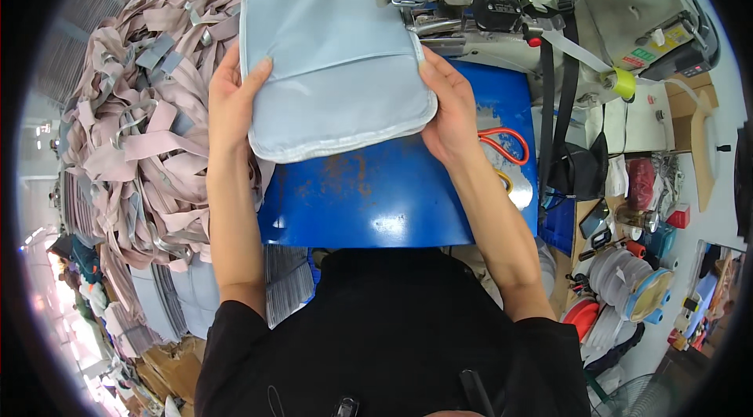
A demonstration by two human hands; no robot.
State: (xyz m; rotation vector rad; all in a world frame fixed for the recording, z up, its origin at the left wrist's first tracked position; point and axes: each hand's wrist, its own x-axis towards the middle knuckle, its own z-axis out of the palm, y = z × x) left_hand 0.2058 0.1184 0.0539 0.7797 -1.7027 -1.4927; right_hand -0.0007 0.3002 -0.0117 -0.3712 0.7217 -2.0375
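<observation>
A light grey-blue flat fabric panel point(337, 32) with rounded corners, a bound edge and a seam across its middle is held up over the blue table. My left hand point(235, 91) grips its left edge, thumb on top and fingers hidden beneath. At the opposite edge my right hand point(451, 103) pinches it the same way. The panel's upper right corner lies by the sewing machine's point(416, 5) needle area, where the machine head covers part of it. Scissors with red-orange handles point(506, 144) lie on the table just right of my right wrist.
The blue table point(361, 205) has worn patches. A large heap of pinkish straps point(149, 142) rises at the left, with stacked grey panels point(176, 299) below it. White tape runs through a yellow-green guide point(622, 83) on the machine. Spools point(620, 276) and small tools crowd the right side.
</observation>
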